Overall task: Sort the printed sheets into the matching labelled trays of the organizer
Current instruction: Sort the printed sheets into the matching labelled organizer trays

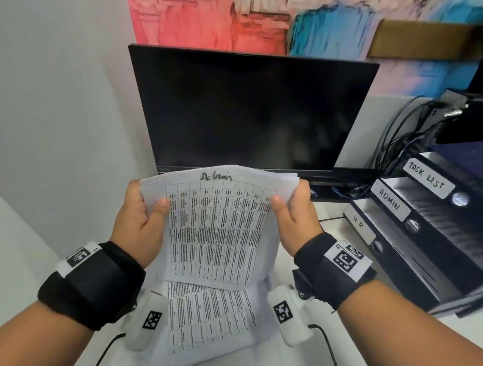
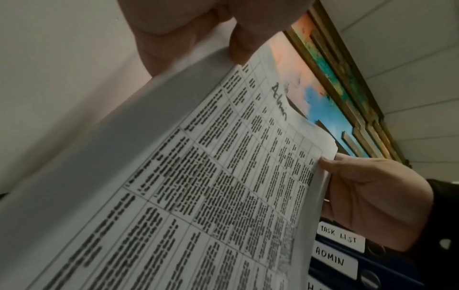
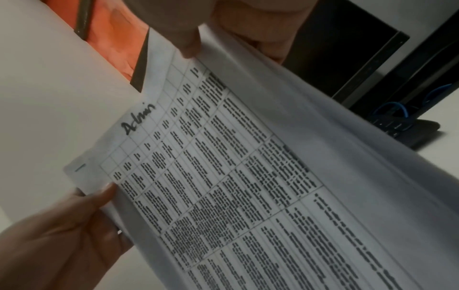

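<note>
I hold up a stack of printed sheets [image 1: 217, 227] in front of me; the top sheet is a table with "Admin" handwritten at its head. My left hand [image 1: 140, 218] pinches the stack's upper left edge, thumb on the front. My right hand [image 1: 292, 217] grips the upper right corner, thumb on the front. The same stack of printed sheets [image 2: 198, 186] fills the left wrist view, and the stack [image 3: 236, 176] fills the right wrist view too. More printed sheets [image 1: 207, 323] lie on the desk beneath. The dark organizer [image 1: 431, 224] stands to the right, its trays labelled TASK LIST, ADMIN and HR.
A black monitor [image 1: 248, 112] stands right behind the sheets. Cables [image 1: 394, 142] hang between it and the organizer. A second dark monitor [image 1: 476, 119] sits at the far right. A white wall [image 1: 54, 98] closes the left side, and a painting [image 1: 246, 14] hangs above.
</note>
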Demonstrator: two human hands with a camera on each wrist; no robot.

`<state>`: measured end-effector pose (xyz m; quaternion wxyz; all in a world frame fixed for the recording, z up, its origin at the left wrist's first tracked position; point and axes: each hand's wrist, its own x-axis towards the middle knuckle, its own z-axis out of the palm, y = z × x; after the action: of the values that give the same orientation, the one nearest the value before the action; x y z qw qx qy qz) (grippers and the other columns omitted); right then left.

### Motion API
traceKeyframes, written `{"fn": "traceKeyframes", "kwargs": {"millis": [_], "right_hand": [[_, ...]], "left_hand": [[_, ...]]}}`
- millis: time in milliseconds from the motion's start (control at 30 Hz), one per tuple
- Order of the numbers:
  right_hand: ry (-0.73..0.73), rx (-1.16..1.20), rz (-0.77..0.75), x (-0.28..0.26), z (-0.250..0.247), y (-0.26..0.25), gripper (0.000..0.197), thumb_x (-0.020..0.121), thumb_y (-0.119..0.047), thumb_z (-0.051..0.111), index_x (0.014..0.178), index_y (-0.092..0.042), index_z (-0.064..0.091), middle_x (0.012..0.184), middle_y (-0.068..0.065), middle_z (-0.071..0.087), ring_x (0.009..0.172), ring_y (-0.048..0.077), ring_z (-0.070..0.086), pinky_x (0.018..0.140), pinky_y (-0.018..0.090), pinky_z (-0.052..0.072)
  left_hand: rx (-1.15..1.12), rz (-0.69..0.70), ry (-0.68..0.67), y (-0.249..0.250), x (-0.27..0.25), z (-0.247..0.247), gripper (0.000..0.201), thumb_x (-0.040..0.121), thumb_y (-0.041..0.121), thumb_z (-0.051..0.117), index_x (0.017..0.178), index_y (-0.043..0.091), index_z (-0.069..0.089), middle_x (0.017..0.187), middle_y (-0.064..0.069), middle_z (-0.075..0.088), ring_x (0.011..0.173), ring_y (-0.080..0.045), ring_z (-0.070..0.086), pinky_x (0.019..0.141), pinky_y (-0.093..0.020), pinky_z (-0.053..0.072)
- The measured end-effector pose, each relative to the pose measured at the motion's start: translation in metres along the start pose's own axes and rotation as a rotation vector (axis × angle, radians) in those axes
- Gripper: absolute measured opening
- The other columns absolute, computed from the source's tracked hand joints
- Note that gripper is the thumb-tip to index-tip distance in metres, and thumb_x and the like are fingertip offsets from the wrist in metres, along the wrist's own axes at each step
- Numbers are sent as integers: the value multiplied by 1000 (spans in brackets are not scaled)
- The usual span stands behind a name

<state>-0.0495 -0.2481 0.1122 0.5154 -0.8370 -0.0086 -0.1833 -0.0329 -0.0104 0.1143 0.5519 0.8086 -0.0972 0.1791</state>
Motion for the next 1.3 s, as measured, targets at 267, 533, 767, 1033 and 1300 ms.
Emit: {"fn": "traceKeyframes", "kwargs": {"millis": [267, 533, 767, 1033, 1300], "right_hand": [[72, 118, -111, 14, -9, -26, 23, 95, -5, 47, 110, -16, 35, 93, -18, 51, 82, -14, 52, 68, -1, 40], [104, 132, -170, 10, 3, -8, 55, 77, -24, 65, 116, -37, 28, 99, -8, 48, 86, -5, 52, 75, 12, 46], [61, -152, -257, 20, -2, -1, 23, 88, -15, 43, 107, -27, 50, 105, -6, 54, 92, -8, 47, 78, -2, 30], [105, -263, -267, 22, -19, -11, 19, 93, -4, 45, 89, -22, 50, 80, -15, 48, 72, -8, 47, 65, 0, 33], [15, -401, -369, 10, -35, -29, 21, 90, -1, 48, 89, -22, 52, 88, -8, 48, 71, 4, 45, 63, 2, 33]], "left_hand": [[-79, 102, 107, 18, 7, -7, 12, 84, 29, 45, 94, 33, 40, 89, 16, 55, 75, 10, 57, 70, -19, 49], [-90, 70, 37, 6, 3, -2, 34, 86, 15, 62, 91, 42, 40, 89, 16, 53, 72, 6, 59, 61, -12, 49], [161, 44, 20, 7, 12, -2, 15, 94, 11, 51, 102, 20, 43, 80, 16, 52, 72, 1, 51, 59, -17, 37], [602, 246, 66, 28, 38, -4, 75, 70, 15, 74, 135, 15, 37, 137, -7, 38, 127, -26, 37, 108, -45, 29], [963, 468, -477, 68, 48, 25, 25, 97, 28, 39, 115, 30, 56, 104, 3, 67, 93, -22, 60, 71, -29, 44]]}}
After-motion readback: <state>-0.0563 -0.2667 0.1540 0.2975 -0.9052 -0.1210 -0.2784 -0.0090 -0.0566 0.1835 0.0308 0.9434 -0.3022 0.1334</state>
